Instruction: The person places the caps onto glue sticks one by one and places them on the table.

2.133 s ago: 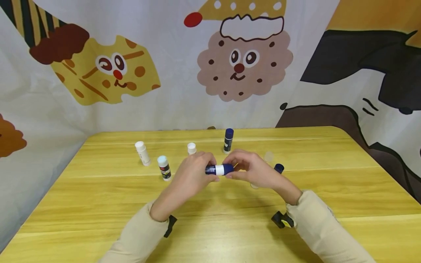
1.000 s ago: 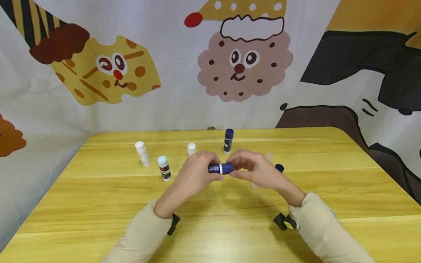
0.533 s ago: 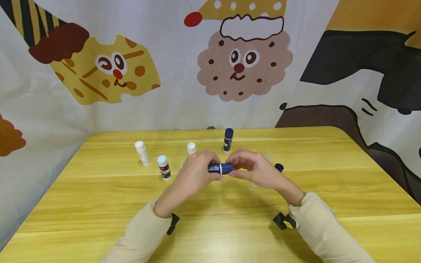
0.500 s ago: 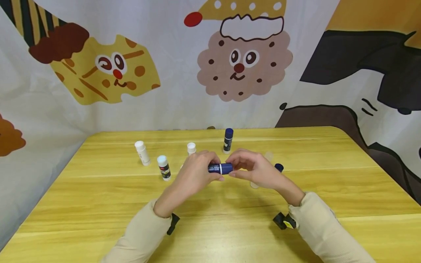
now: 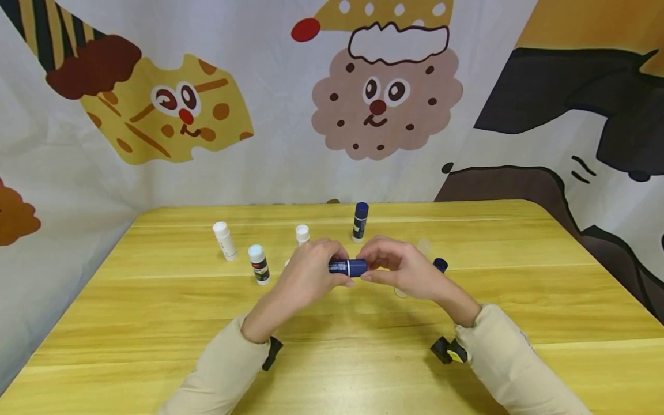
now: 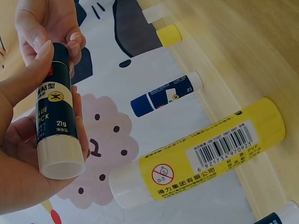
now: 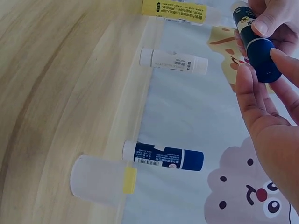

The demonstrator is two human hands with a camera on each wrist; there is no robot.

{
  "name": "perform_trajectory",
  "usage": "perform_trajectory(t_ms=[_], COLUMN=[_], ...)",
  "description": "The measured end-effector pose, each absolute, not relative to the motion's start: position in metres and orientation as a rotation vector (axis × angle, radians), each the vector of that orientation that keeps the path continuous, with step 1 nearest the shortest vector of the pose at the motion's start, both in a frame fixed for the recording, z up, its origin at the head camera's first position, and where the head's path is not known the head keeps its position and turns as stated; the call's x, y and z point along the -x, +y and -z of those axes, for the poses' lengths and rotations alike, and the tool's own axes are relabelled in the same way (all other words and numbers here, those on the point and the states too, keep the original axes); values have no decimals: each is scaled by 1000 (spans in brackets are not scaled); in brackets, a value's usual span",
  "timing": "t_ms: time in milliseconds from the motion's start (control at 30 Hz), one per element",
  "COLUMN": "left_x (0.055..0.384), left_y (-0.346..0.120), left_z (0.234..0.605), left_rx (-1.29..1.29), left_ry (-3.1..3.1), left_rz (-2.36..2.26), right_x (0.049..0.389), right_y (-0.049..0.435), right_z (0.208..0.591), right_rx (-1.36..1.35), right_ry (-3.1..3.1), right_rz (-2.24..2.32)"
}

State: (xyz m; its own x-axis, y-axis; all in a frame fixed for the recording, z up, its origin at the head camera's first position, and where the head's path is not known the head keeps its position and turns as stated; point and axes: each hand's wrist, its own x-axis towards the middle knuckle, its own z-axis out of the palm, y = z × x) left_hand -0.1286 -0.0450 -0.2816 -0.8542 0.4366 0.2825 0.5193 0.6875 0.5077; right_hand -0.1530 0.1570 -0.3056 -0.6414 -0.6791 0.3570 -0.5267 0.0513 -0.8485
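A dark blue glue stick (image 5: 339,267) lies sideways between the two hands, above the table. My left hand (image 5: 311,270) grips its labelled body; the white base (image 6: 61,156) shows below the thumb in the left wrist view. At the other end, my right hand (image 5: 398,263) holds the blue cap (image 7: 262,59) between thumb and fingertips. The cap sits close against the body. Behind the hands stands another blue-capped glue stick (image 5: 360,222). A yellow glue stick (image 6: 201,154) appears large near the left hand in the left wrist view.
Left of the hands stand a white glue stick (image 5: 225,241) and a dark-labelled one with a pale cap (image 5: 259,265). A white top (image 5: 302,232) shows behind the left hand. By the right forearm are a dark blue cap top (image 5: 440,264) and a translucent piece (image 5: 423,246).
The cap has moved onto the glue stick's body: a wide white band between them narrowed, then vanished from the head view. Both hands shifted slightly right early on, then stayed nearly still.
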Motion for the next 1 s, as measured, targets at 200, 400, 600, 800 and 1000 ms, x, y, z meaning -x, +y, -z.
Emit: perform_trajectory(t_ms=[200,400,600,800,1000], left_x=[129,129,129,128,128], left_y=[-46,-46,-45,-45,-47], left_z=[281,281,280,280,280], left_rx=[806,822,825,822,831], left_ry=[-2764,-2758,-2751,-2754,-2749], left_rz=[892,892,895,907,934], right_x=[152,151,150,150,150], right_y=[156,156,156,157,156], right_z=[304,303,302,302,301], right_rx=[1250,1261,1284,1298,1302], right_ry=[2171,2158,2136,2127,2132], right_rz=[1644,1652,1662,1664,1656])
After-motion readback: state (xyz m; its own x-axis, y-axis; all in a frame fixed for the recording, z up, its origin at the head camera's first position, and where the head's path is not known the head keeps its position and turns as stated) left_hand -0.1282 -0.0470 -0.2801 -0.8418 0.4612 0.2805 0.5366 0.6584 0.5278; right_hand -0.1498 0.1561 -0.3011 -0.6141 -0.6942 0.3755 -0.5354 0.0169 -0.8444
